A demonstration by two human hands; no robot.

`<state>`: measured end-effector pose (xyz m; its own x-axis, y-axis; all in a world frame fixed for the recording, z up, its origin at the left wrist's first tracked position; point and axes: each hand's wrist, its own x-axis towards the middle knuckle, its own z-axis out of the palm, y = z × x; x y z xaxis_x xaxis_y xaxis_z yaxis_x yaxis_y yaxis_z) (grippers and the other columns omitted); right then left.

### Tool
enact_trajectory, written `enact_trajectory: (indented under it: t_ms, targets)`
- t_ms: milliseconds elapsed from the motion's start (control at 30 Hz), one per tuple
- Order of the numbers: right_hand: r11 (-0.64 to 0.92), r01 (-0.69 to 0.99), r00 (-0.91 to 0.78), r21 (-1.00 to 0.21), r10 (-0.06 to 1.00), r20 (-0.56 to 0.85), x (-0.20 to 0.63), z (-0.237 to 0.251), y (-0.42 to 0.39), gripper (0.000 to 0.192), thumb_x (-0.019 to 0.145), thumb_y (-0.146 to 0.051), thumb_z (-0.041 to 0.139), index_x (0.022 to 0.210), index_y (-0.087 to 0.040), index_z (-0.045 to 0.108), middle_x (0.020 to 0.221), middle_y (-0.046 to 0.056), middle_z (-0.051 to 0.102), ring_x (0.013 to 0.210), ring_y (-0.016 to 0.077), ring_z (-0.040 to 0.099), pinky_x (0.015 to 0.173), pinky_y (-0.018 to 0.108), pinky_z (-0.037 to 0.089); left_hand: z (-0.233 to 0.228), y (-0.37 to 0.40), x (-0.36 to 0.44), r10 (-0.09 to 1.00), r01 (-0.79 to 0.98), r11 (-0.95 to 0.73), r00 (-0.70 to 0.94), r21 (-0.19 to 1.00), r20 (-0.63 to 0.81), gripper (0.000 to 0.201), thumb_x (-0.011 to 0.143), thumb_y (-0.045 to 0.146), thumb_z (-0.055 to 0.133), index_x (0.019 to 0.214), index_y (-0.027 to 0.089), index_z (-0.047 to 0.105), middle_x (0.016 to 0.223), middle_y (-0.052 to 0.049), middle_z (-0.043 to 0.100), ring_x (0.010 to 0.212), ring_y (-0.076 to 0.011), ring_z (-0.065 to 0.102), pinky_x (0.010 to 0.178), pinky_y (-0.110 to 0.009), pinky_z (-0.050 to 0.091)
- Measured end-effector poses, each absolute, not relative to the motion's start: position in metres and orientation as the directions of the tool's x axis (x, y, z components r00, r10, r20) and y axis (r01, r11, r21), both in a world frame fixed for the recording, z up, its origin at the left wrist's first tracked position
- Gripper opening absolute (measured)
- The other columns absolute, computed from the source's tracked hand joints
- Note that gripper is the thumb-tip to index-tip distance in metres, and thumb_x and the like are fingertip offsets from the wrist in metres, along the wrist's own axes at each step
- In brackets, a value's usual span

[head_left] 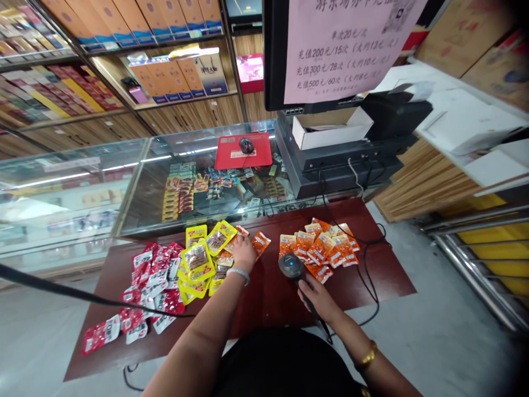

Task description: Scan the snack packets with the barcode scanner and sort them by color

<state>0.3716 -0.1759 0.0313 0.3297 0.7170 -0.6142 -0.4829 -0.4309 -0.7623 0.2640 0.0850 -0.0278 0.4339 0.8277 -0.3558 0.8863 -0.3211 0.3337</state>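
Head view: the right hand [314, 298] is gripping a barcode scanner [290, 266] with fingers closed around its handle, head aimed at the table [268, 298]. Left of the scanner, the left hand [243, 252] is pressing loosely curled fingers onto an orange snack packet [260, 242], seemingly to slide it under the beam.

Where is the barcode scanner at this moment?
The barcode scanner is in the right hand, over the dark red table, just beside the pile of orange snack packets.
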Motion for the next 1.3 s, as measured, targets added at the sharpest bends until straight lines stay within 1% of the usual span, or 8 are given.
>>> enact_trajectory:
  t_ms: [100, 200, 467, 600, 833, 1067, 1233, 1300]
  targets:
    - [-0.435, -0.489, 0.332, -0.756, 0.708, -0.623, 0.372, 0.033, -0.178, 0.055, 0.072, -0.073, 0.067, 0.09, -0.023, 0.053, 0.053, -0.01, 0.048, 0.038, 0.0069, 0.037, 0.039, 0.02, 0.03, -0.036, 0.089, 0.259, 0.782, 0.866, -0.154, 0.4, 0.475, -0.477, 0.025, 0.068, 0.016, 0.073, 0.091, 0.015, 0.062, 0.098, -0.015, 0.069, 0.1, -0.0301, 0.065, 0.091, -0.041, 0.048]
    - [-0.436, -0.489, 0.336, -0.756, 0.705, -0.624, 0.373, 0.034, -0.18, 0.056, 0.071, -0.074, 0.067, 0.089, -0.023, 0.053, 0.053, -0.01, 0.049, 0.039, 0.0069, 0.037, 0.039, 0.02, 0.03, -0.044, 0.084, 0.257, 0.769, 0.812, -0.087, 0.423, 0.577, -0.479, 0.014, 0.073, 0.02, 0.069, 0.079, 0.017, 0.057, 0.076, -0.004, 0.066, 0.075, -0.0197, 0.065, 0.075, -0.031, 0.05]
    - [-0.431, -0.47, 0.317, -0.77, 0.732, -0.603, 0.375, 0.041, -0.179, 0.061, 0.071, -0.078, 0.064, 0.093, -0.022, 0.055, 0.052, -0.009, 0.048, 0.038, 0.0072, 0.037, 0.039, 0.02, 0.028, -0.051, 0.053, 0.284, 0.804, 0.536, 0.078, 0.465, 0.841, -0.371, 0.016, 0.08, 0.031, 0.062, 0.081, 0.02, 0.05, 0.07, 0.003, 0.06, 0.063, -0.0108, 0.058, 0.061, -0.022, 0.045]
    - [-0.419, -0.492, 0.316, -0.763, 0.731, -0.605, 0.378, 0.047, -0.177, 0.062, 0.071, -0.079, 0.063, 0.095, -0.022, 0.054, 0.05, -0.011, 0.043, 0.037, 0.0067, 0.033, 0.038, 0.019, 0.025, -0.053, 0.05, 0.295, 0.807, 0.45, 0.113, 0.478, 0.886, -0.346, 0.016, 0.075, 0.028, 0.064, 0.081, 0.02, 0.051, 0.071, 0.004, 0.058, 0.065, -0.0104, 0.056, 0.064, -0.022, 0.045]
    - [-0.425, -0.49, 0.381, -0.761, 0.681, -0.626, 0.384, 0.04, -0.187, 0.059, 0.07, -0.079, 0.063, 0.079, -0.023, 0.049, 0.051, -0.009, 0.046, 0.038, 0.0064, 0.036, 0.038, 0.019, 0.029, -0.057, 0.029, 0.317, 0.75, 0.409, 0.198, 0.522, 0.891, -0.406, 0.023, 0.075, 0.032, 0.07, 0.078, 0.02, 0.051, 0.066, 0.003, 0.06, 0.061, -0.0107, 0.059, 0.061, -0.022, 0.048]
    - [-0.448, -0.545, 0.401, -0.709, 0.603, -0.689, 0.389, 0.032, -0.197, 0.062, 0.063, -0.08, 0.068, 0.078, -0.023, 0.047, 0.051, -0.009, 0.047, 0.037, 0.0062, 0.037, 0.038, 0.019, 0.028, -0.052, 0.004, 0.359, 0.659, 0.435, 0.153, 0.625, 0.887, -0.419, 0.014, 0.074, 0.022, 0.074, 0.085, 0.017, 0.067, 0.078, -0.003, 0.072, 0.071, -0.014, 0.067, 0.071, -0.026, 0.054]
    - [-0.465, -0.497, 0.401, -0.733, 0.626, -0.669, 0.387, 0.033, -0.19, 0.06, 0.067, -0.079, 0.066, 0.075, -0.023, 0.047, 0.054, -0.007, 0.05, 0.038, 0.0069, 0.039, 0.039, 0.02, 0.03, -0.033, 0.053, 0.303, 0.787, 0.541, -0.008, 0.522, 0.841, -0.329, 0.02, 0.082, 0.019, 0.066, 0.101, 0.016, 0.07, 0.112, -0.013, 0.071, 0.111, -0.0239, 0.063, 0.106, -0.042, 0.043]
    - [-0.465, -0.501, 0.384, -0.73, 0.637, -0.669, 0.384, 0.033, -0.184, 0.059, 0.068, -0.078, 0.066, 0.076, -0.023, 0.047, 0.054, -0.008, 0.05, 0.039, 0.0068, 0.039, 0.039, 0.02, 0.03, -0.028, 0.075, 0.272, 0.854, 0.672, -0.164, 0.463, 0.722, -0.237, 0.03, 0.084, 0.02, 0.063, 0.113, 0.015, 0.067, 0.127, -0.016, 0.065, 0.126, -0.0272, 0.055, 0.114, -0.046, 0.035]
